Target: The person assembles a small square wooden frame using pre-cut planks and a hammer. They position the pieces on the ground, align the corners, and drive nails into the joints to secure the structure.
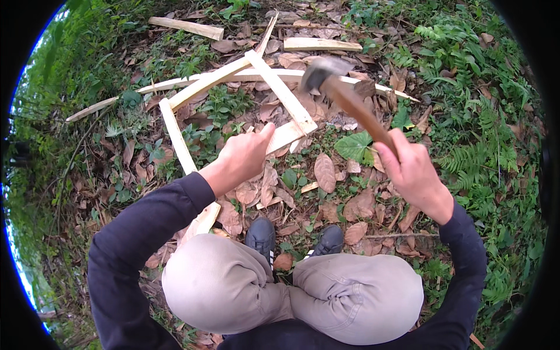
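Note:
In my right hand (415, 175) is the wooden handle of a hammer (356, 105). Its metal head, smeared by motion, is raised above the right part of a frame of pale wooden strips. My left hand (245, 154) is closed around the frame's near strip (287, 136), which seems to run on beneath the hand toward my left knee. One frame strip (280, 87) meets it at the right corner. Another strip (178, 137) stands on the left side, and a longer strip (210, 81) crosses the far side, with a splintered far end.
A long, curved split pole (169, 84) lies on the ground across the far side of the frame. Two loose wooden pieces, a left one (186, 27) and a right one (322, 45), rest farther off. Brown leaves and green plants surround my dark shoes (261, 236).

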Motion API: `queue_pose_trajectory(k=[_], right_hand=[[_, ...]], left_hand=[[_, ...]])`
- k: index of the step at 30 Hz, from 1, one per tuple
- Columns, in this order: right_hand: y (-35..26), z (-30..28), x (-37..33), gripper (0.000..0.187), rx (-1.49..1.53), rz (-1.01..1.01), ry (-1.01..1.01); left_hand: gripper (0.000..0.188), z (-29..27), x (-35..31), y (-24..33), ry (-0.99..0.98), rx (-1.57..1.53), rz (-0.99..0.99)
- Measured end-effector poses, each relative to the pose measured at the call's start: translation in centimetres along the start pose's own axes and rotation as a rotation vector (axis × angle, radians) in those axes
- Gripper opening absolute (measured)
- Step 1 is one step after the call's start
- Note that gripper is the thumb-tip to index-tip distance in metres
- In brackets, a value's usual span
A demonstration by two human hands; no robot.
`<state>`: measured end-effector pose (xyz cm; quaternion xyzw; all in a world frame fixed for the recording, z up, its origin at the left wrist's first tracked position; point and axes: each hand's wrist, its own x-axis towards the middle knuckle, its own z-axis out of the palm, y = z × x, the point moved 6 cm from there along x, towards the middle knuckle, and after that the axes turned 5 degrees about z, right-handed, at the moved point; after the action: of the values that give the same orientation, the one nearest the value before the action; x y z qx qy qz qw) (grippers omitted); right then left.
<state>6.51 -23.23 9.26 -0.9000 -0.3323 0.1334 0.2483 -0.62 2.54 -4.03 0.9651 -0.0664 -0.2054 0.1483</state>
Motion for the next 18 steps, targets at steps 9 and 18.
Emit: queue_pose_trajectory(k=[9, 18], right_hand=[[3.3, 3.8, -0.9, 0.024, -0.166, -0.047, -0.058], [3.1, 4.0, -1.3, 0.022, -0.180, -0.029, -0.075]], left_hand=[[0.055, -0.3, 0.2, -0.1, 0.018, 0.001, 0.011], [0.053, -0.6, 1.0, 0.1, 0.055, 0.004, 0.048]])
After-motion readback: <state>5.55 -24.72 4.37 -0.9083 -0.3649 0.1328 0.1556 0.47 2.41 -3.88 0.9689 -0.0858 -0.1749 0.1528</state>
